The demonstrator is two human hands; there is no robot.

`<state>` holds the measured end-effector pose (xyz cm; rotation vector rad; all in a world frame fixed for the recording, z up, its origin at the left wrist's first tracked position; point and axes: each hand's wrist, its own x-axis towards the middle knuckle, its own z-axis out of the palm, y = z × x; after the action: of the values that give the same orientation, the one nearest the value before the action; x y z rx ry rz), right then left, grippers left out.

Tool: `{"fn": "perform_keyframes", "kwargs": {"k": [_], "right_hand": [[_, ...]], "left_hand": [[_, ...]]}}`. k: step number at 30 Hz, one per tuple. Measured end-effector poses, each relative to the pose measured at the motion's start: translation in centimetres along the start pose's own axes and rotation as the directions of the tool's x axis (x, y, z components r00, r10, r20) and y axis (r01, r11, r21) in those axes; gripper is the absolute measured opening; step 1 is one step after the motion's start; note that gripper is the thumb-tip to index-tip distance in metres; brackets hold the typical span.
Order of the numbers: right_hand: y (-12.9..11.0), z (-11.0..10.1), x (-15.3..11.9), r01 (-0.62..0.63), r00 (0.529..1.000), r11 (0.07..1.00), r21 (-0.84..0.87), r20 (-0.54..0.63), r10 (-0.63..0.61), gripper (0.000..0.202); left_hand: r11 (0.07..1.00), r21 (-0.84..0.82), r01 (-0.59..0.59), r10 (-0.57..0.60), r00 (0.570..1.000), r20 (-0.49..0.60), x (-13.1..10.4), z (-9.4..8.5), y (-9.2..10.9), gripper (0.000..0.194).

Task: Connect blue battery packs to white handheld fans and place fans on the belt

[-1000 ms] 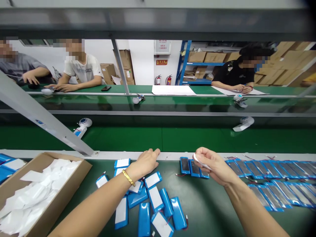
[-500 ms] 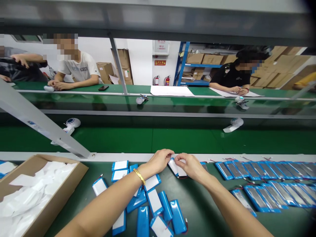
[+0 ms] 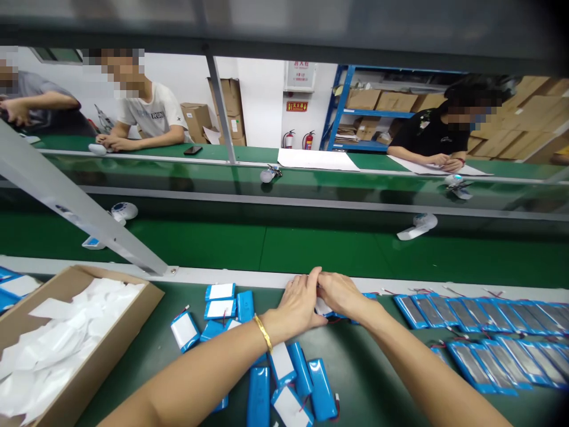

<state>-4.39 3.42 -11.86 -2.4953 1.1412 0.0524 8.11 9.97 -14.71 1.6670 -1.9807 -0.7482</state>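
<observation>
Battery pack (image 3: 323,308) — pinched between left hand (image 3: 300,301) and right hand (image 3: 341,295)

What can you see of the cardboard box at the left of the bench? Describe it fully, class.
The cardboard box is plain brown corrugated card, open-topped, with no lid flaps showing. It sits on the dark green bench at the lower left, turned at an angle, its near end cut off by the picture's edge. Loose white paper slips fill it nearly to the rim. Neither hand touches it; the left forearm passes to its right.
</observation>
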Motion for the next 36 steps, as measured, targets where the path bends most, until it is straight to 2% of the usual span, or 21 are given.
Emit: {"fn": "perform_keyframes", "kwargs": {"k": [7,15,26,30,36], "right_hand": [[-0.4,-0.1,-0.4,0.059,0.997,0.996,-0.073,0.048,-0.055,0.022],[-0.2,0.4,-1.2,-0.026,0.999,0.996,-0.089,-0.030,0.023,0.020],[0.1,0.4,-0.4,0.127,0.992,0.986,-0.110,0.012,-0.127,0.020],[0.2,0.2,-1.5,0.157,0.987,0.983,-0.096,0.001,-0.158,0.016],[0.8,-0.9,-4.2,0.157,0.987,0.986,0.064,-0.053,-0.153,0.018]], "left_hand": [[0.996,-0.084,-0.022,0.026,0.999,0.047,-0.3,-1.0,-1.3,0.120],[0.992,-0.121,0.034,-0.025,0.997,0.073,-0.9,-1.4,-0.8,0.123],[0.995,-0.094,0.039,-0.031,0.996,0.088,-0.3,-0.9,-1.7,0.127],[0.997,-0.072,0.025,-0.020,0.997,0.074,-0.4,-0.7,-2.0,0.124],[0.998,-0.066,-0.026,0.031,0.997,0.077,-0.2,-0.7,-2.3,0.117]]}}
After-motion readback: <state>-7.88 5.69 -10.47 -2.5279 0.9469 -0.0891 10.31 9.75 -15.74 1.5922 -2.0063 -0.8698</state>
